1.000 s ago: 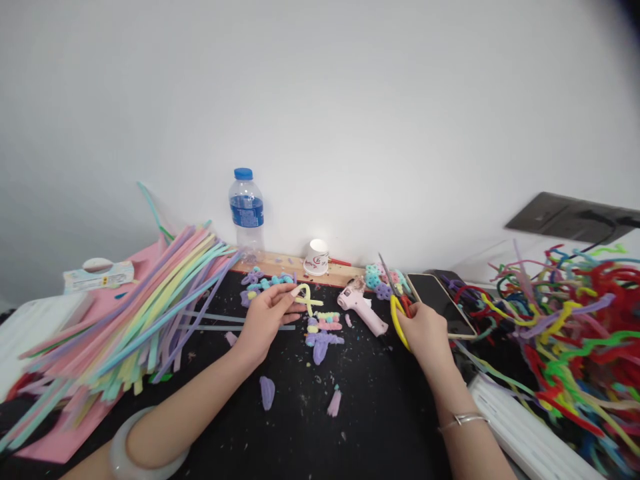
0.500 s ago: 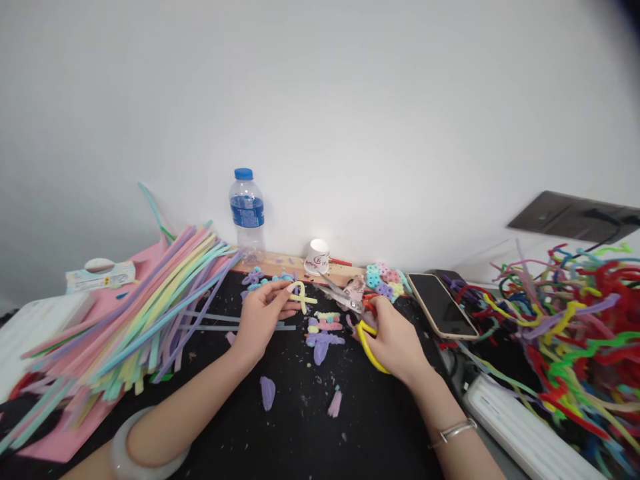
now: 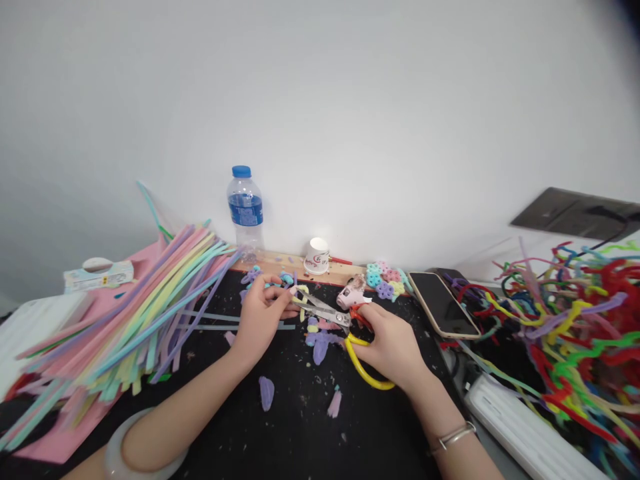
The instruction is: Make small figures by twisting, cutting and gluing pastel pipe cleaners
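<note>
Between the thumb and fingers of my left hand [image 3: 265, 313] is a short pale yellow pipe cleaner [image 3: 303, 305], bent into a loop. My right hand [image 3: 393, 343] grips scissors [image 3: 367, 363] with yellow and red handles. Their parted blades point left and reach the yellow pipe cleaner beside my left fingertips. Under the blades lie purple fuzzy pieces [image 3: 321, 345] and small pink and yellow ones, partly covered. Closer to me on the black mat are a purple leaf-shaped piece [image 3: 267, 393] and a small pink tassel-like piece [image 3: 335, 404].
A big bundle of pastel pipe cleaners [image 3: 150, 300] spreads at left; a tangle of bright ones [image 3: 575, 333] fills the right. At the back stand a water bottle [image 3: 246, 210] and a paper cup [image 3: 317, 257]. Fuzzy flowers [image 3: 385, 280], a phone [image 3: 443, 305] and a white power strip [image 3: 525, 427] lie rightward.
My right hand has swung the scissors so that the blades point left and now meet the yellow pipe cleaner. My left hand stays nearly in place.
</note>
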{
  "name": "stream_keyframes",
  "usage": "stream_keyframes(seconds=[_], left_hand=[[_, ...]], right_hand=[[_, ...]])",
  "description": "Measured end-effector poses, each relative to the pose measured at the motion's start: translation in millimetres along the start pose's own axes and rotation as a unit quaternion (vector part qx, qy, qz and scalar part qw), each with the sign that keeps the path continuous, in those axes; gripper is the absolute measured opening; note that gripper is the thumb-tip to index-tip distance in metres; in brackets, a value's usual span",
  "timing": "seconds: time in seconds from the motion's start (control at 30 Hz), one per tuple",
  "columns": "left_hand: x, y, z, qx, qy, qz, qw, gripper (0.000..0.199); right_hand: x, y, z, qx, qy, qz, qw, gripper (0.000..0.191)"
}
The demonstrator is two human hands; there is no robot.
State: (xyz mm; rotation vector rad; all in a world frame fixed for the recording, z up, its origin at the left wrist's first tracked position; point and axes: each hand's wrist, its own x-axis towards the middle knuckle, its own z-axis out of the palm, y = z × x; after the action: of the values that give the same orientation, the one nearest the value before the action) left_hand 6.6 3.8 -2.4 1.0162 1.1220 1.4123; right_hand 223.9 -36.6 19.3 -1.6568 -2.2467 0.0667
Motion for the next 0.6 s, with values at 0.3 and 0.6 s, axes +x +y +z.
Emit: stream_keyframes(seconds=[0.3, 0.6], left_hand=[[-2.2, 1.4, -0.7, 0.005, 0.002, 0.027, 1.000, 0.027], [-4.4, 4.9, 1.9, 0.024, 0.000, 0.022, 0.999, 0.028]], right_hand=[[-0.7, -0.8, 0.8, -0.002, 0.002, 0.002, 1.000, 0.028], [-0.9, -2.1, 0.3, 0.006, 0.002, 0.003, 1.000, 0.022]])
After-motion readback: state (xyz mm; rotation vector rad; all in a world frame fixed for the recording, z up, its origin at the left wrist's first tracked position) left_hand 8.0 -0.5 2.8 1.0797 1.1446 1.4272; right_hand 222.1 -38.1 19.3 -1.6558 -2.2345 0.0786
